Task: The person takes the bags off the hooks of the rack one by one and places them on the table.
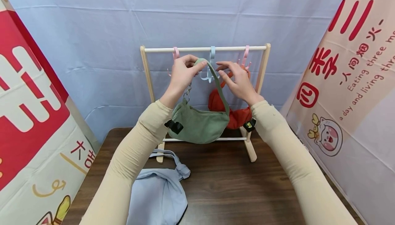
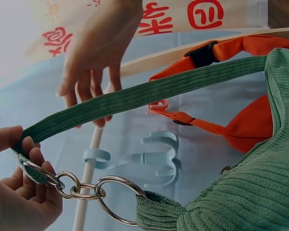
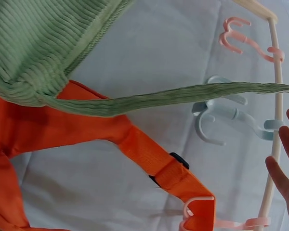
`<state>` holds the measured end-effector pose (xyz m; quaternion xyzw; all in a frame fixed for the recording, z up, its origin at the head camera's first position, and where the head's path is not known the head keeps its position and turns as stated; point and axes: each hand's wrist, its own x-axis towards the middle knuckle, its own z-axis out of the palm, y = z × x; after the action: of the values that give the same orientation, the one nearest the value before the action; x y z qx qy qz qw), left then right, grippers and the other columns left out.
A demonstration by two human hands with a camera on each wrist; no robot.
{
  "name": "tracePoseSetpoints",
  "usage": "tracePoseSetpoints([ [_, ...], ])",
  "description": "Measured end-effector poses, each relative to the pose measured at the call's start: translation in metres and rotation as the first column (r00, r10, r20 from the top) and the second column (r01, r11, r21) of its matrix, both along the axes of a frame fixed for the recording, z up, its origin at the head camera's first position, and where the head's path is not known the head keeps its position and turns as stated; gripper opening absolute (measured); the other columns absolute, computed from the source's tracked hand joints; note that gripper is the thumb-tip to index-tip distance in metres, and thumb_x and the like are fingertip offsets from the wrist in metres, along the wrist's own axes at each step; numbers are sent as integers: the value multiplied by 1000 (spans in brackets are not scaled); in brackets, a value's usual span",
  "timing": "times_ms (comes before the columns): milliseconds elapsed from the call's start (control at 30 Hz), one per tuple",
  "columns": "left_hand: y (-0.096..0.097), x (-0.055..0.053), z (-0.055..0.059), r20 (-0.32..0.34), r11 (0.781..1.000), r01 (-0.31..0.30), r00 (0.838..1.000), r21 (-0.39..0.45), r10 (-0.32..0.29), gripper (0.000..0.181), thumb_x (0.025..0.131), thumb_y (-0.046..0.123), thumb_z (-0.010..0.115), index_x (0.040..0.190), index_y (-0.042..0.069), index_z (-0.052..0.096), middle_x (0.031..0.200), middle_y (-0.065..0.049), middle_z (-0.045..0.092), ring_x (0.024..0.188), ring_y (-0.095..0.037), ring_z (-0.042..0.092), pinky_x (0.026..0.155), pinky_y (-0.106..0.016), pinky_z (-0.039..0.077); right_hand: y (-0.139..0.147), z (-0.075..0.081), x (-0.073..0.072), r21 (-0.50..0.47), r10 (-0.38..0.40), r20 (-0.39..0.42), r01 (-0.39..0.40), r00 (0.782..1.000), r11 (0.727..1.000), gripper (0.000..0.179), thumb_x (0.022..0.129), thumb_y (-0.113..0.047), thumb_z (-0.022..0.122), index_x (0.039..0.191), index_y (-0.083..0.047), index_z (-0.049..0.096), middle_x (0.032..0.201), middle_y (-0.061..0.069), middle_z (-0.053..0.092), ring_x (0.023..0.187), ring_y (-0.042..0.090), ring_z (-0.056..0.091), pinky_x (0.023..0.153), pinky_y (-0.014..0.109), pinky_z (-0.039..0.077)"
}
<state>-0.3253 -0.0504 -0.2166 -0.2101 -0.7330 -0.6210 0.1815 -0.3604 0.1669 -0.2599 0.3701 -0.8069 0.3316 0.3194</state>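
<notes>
The green corduroy shoulder bag [image 1: 200, 126] hangs in the air from my left hand [image 1: 182, 76], in front of the wooden rack [image 1: 262, 71]. I judge that the step in hand is to present its strap [image 2: 149, 92] to the light-blue hook [image 1: 212, 52]. The next move, I think, calls for bringing the strap loop over one of the hook's prongs, without catching the chain.

The bag has ribbed cloth, a zip along its top edge, and a short chain of silver-coloured rings [image 2: 87, 191] at one end of the strap. Its body sags in a soft curve.

My left thumb and fingers pinch the strap close to the chain. My right hand [image 1: 238, 81] is beside the strap, its fingers apart and gripping nothing; whether they touch it, I cannot tell.

Behind, an orange bag [image 1: 239, 118] hangs by its strap from the right pink hook [image 1: 246, 55]. A pale-blue bag [image 1: 157, 190] lies on the table [image 1: 234, 184].
</notes>
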Motion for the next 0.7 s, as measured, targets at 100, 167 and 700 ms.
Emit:
tracePoseSetpoints([
  [100, 0, 1, 0, -4, 1000, 2, 1000, 2, -2, 19, 85, 24, 71, 92, 6, 69, 69, 2, 58, 68, -13, 55, 63, -24, 44, 0, -6, 1, 9, 24, 28, -24, 999, 1000, 39, 98, -31, 53, 131, -11, 54, 110, 8, 65, 99, 20, 59, 81, 35, 47],
  [167, -1, 1, 0, -4, 1000, 6, 1000, 6, -6, 19, 85, 24, 71, 92, 6, 69, 70, 2, 58, 69, -14, 56, 63, -24, 45, 1, -9, 1, 19, 36, 44, -37, 998, 999, 39, 96, -29, 55, 131, -11, 54, 108, 8, 65, 95, 19, 60, 81, 35, 48],
  [700, -3, 10, -2, -4, 999, 49, 999, 24, -48, 18, 86, 24, 70, 92, 7, 68, 72, 1, 60, 70, -16, 56, 67, -26, 47, -3, -33, 5, 32, 65, 123, -70, 990, 997, 27, 92, -16, 63, 116, -5, 61, 103, 10, 67, 93, 21, 65, 83, 40, 54],
])
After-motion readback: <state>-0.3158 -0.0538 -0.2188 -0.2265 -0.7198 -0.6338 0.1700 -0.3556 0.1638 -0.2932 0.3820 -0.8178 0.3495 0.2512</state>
